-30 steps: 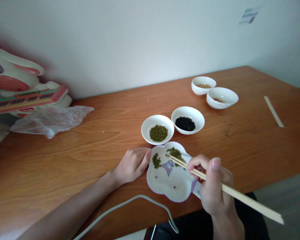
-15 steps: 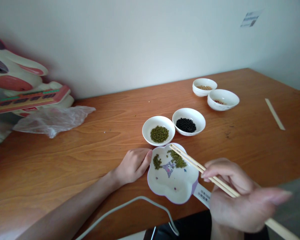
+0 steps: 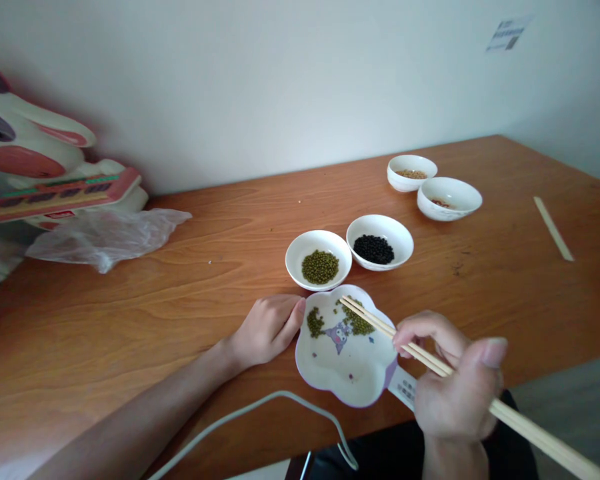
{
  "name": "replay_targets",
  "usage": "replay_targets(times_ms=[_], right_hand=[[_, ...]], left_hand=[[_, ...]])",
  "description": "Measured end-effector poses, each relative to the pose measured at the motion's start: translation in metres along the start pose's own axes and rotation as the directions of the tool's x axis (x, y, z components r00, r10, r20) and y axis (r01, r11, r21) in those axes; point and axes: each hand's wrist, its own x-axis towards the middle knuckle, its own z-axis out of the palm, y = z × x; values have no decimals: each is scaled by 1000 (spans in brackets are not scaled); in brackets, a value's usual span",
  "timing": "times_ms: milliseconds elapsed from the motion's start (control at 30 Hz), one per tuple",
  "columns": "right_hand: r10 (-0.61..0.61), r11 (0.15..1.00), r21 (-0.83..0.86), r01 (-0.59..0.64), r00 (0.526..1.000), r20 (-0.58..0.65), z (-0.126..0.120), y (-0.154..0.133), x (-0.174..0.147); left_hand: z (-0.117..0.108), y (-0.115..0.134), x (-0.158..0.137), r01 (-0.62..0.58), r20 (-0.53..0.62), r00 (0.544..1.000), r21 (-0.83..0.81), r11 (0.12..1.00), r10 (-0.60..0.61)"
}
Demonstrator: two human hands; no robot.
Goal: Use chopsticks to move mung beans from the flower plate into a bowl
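Observation:
A pair of wooden chopsticks (image 3: 423, 355) is in my right hand (image 3: 457, 383), fingers closed round them and thumb raised. Their tips are close together over a pile of mung beans (image 3: 360, 321) on the white, purple-rimmed flower-shaped plate (image 3: 330, 370). I cannot tell whether a bean is between the tips. My left hand (image 3: 269, 331) rests on the table with curled fingers, its thumb side pinching the plate's left rim. A smaller cluster of mung beans lies near that rim. Just behind the plate stands a white bowl of mung beans (image 3: 320, 267).
A bowl of black beans (image 3: 374, 249) stands beside the mung bean bowl. Farther back are two more white bowls, one of yellowish grains (image 3: 411, 175) and one of reddish bits (image 3: 443, 203). A chopstick wrapper (image 3: 553, 229), plastic bag (image 3: 113, 233), toy (image 3: 55, 160) and pale cable (image 3: 260, 403) are around.
My right hand has turned slightly, its thumb now pointing upward, and the chopstick tips have dropped a little closer to the beans. My left hand stays at the plate's rim.

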Motion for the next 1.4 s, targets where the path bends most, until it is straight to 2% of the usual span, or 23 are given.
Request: replay_targets(times_ms=[133, 300, 533, 933, 1400], right_hand=[[74, 997, -33, -70, 988, 137, -1, 0, -2], [115, 993, -9, -115, 973, 198, 7, -9, -3], [99, 993, -71, -89, 982, 163, 12, -11, -1], [99, 995, -48, -92, 980, 173, 9, -9, -4], [102, 991, -98, -90, 988, 120, 11, -13, -3]], left_hand=[[1, 0, -1, 5, -1, 1000, 12, 1000, -5], [0, 0, 0, -1, -5, 1000, 22, 1000, 1], [-1, 2, 1, -8, -7, 1000, 19, 1000, 8], [0, 0, 1, -13, -5, 1000, 16, 1000, 13], [0, 1, 1, -7, -6, 1000, 9, 1000, 7]])
